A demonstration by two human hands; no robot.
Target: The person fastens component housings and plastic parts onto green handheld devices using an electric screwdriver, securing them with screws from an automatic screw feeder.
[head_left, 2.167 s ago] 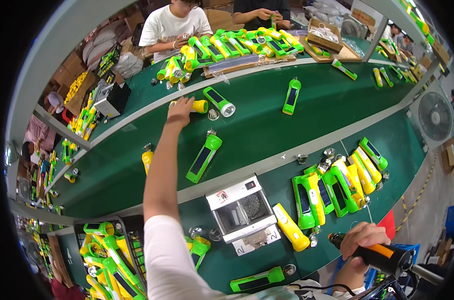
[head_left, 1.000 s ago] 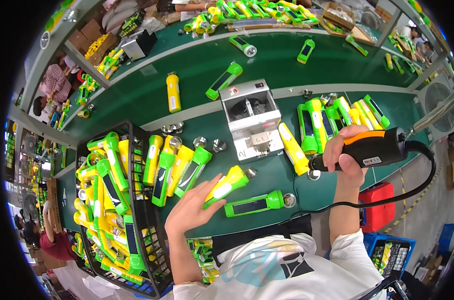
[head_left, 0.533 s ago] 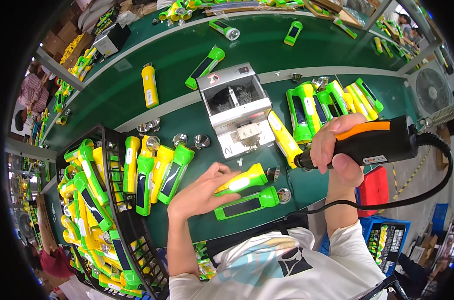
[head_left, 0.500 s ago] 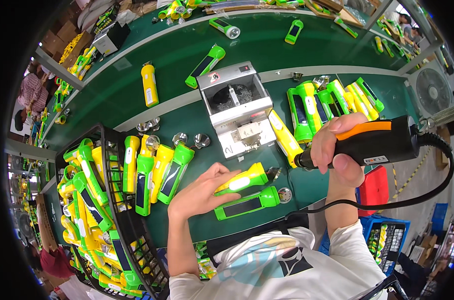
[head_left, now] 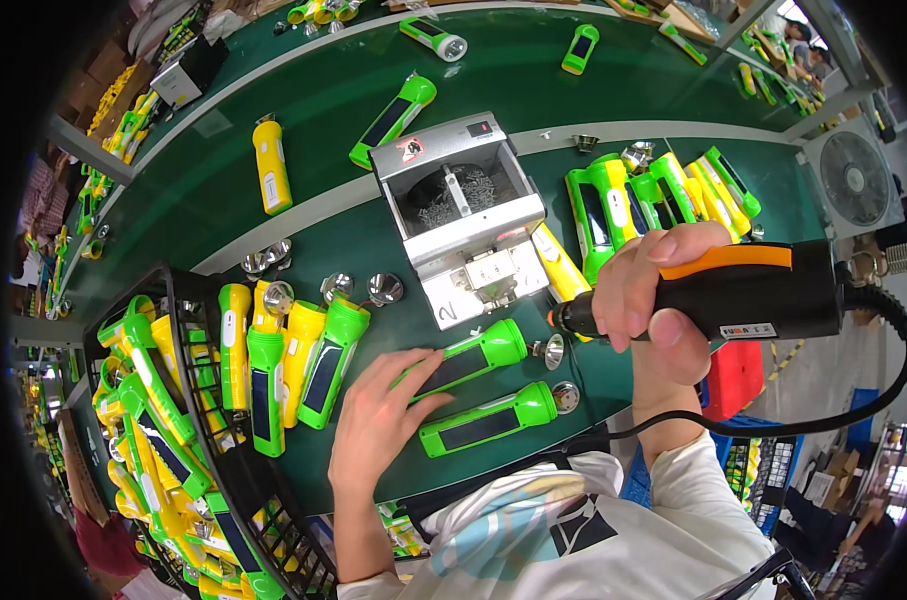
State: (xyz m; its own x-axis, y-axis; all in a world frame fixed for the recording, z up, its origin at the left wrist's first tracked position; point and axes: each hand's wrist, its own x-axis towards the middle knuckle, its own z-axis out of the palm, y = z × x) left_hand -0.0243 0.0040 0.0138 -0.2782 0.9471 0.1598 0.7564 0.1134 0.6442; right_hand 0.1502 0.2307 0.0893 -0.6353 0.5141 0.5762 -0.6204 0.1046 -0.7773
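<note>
My left hand has its thumb and fingers around the tail end of a green flashlight, whose dark panel faces up. A silver reflector cup sits at the head of that flashlight. Closer to me, a second green flashlight lies on the bench with another reflector at its head. Wrapped round a black electric screwdriver with an orange lever is my right hand. The tool's tip points left, by a yellow flashlight leaning along the screw feeder.
On the left stands a black basket heaped with flashlights. Several flashlights and loose reflectors lie beside it. More flashlights are grouped right of the feeder. The screwdriver's cable loops at the right. A fan stands beyond.
The flashlight under my left hand has turned over from its yellow side to its green panel side. My right hand still grips the screwdriver. The whole view has shifted slightly.
</note>
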